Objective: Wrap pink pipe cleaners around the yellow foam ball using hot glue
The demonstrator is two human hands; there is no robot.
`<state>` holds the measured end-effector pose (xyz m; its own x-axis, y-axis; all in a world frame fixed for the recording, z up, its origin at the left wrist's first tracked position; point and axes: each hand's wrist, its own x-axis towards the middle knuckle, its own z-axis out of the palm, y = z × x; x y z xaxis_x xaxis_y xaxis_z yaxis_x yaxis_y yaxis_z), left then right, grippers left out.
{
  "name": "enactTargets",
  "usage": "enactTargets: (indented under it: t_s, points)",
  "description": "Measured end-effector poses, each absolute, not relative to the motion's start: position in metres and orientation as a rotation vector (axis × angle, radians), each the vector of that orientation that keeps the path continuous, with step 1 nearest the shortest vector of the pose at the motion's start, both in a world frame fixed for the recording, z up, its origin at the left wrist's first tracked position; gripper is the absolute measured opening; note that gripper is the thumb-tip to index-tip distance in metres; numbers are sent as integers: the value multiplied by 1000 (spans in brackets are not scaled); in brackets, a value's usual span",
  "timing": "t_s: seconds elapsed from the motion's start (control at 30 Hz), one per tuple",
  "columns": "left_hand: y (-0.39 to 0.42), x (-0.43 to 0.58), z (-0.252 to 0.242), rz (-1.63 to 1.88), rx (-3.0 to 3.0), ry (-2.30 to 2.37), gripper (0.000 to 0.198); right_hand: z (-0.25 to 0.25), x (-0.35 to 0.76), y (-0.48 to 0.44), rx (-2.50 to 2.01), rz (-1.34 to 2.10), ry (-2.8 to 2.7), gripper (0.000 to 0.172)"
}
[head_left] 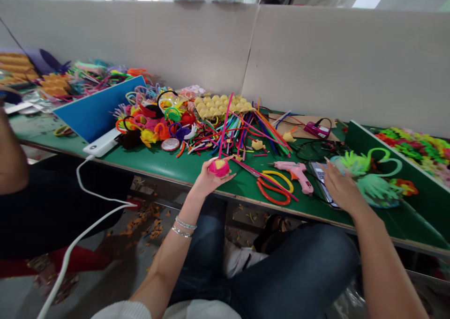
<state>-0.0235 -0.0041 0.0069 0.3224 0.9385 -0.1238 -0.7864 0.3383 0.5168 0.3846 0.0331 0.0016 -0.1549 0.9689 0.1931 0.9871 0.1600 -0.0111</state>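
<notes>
The green table point(183, 166) runs across the view against a white partition, its near edge passing just under both hands. A loose pile of pipe cleaners point(242, 134) covers its middle, and a blue board point(101, 108) leans at the left. The bare strip along the front edge, left of the left hand, offers open room. The right side is crowded by a pink glue gun point(298, 173), scissors point(276, 190) and a phone point(319, 170).

The right hand point(339, 185) lies spread over the phone, gripping nothing. The left hand point(207, 178) curls around a pink coil point(219, 167). It is a fuzzy wound ball with a yellow centre, held above the front edge, and one pink stem rises straight up from it.
</notes>
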Motion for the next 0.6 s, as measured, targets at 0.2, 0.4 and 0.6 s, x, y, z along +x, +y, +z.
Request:
enactTargets:
  t_s: [0.2, 0.4, 0.6]
  points:
    - [-4, -23, 6, 1183, 403, 456, 50, -5, 382, 31, -1968, -171, -2256, 55]
    - [-5, -23, 8, 1162, 399, 431, 51, 4, 379, 24, -1950, -208, -2190, 56]
    - [-4, -23, 7, 1171, 406, 442, 49, 0, 379, 18, -1957, -141, -2257, 58]
